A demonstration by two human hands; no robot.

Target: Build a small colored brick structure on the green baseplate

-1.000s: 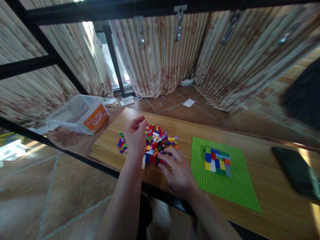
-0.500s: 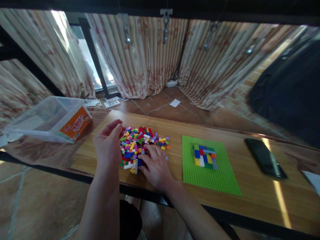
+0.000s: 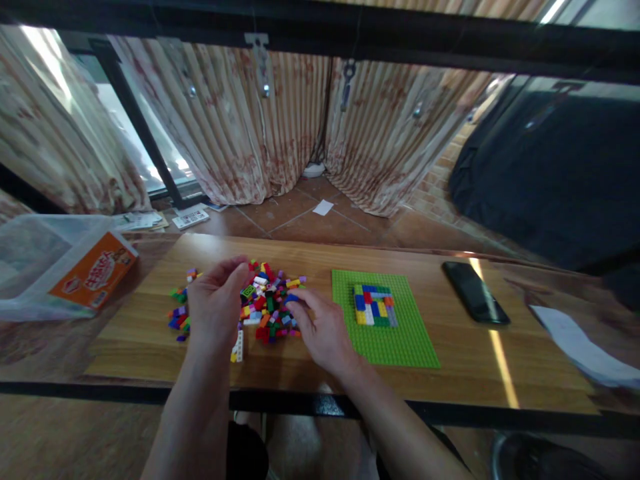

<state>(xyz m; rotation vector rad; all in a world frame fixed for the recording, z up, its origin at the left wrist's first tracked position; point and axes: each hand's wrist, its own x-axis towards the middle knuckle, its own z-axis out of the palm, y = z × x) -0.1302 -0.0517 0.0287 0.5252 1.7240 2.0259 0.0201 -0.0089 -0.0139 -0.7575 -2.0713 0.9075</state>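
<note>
My right hand pinches a blue toy brick between thumb and fingers, at the right side of a loose pile of colourful toy bricks. Over the pile's left part, my left hand is raised with thumb and fingertips drawn together. Whatever it may hold is hidden. A white studded strip brick lies at the near edge of the pile. To the right of my right hand is a green baseplate, bearing a low square block of multicoloured bricks.
A clear plastic bin with an orange label stands at the left. A black phone and white paper lie to the right on the wooden tabletop. A dark bar crosses above, with curtains behind.
The view has swung to the right. My right hand has come up from the bricks with a blue brick in its fingers. My left hand stays pinched above the pile.
</note>
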